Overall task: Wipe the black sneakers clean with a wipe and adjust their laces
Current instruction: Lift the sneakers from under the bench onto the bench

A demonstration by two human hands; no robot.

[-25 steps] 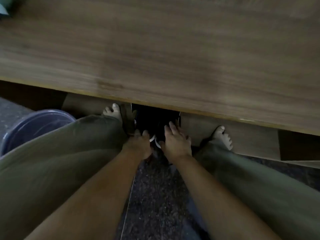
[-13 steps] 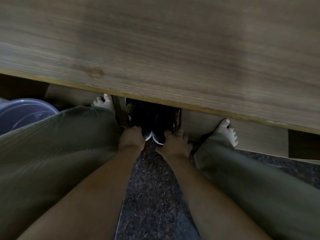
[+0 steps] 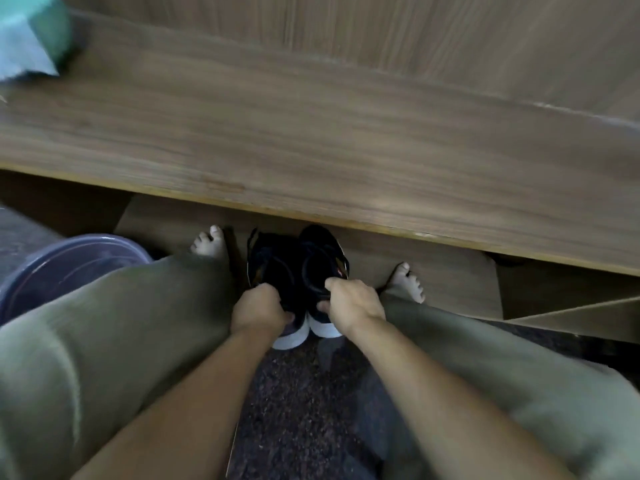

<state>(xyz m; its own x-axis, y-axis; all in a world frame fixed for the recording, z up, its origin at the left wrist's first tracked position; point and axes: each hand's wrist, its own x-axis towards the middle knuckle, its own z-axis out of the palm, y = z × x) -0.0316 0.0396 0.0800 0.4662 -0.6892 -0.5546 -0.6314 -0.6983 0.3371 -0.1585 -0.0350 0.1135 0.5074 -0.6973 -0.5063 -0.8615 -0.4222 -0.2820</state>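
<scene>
Two black sneakers with white soles stand side by side on the dark floor between my bare feet, toes under the table edge. My left hand (image 3: pixel 259 308) grips the heel of the left sneaker (image 3: pixel 273 268). My right hand (image 3: pixel 349 301) grips the heel collar of the right sneaker (image 3: pixel 320 258), thumb over its rim. The laces are too dark to make out. A teal wipe pack (image 3: pixel 31 39) lies on the table's far left corner.
The wooden table (image 3: pixel 311 143) spans the view above the shoes, its front edge just over their toes. A purple plastic basin (image 3: pixel 65 268) stands on the floor at left. My green-trousered legs flank the shoes. A cardboard piece (image 3: pixel 450 275) lies under the table.
The sneakers have come toward me from under the table, now mostly in the open. Both hands have closed on their heels. The view has tilted up, showing the teal pack.
</scene>
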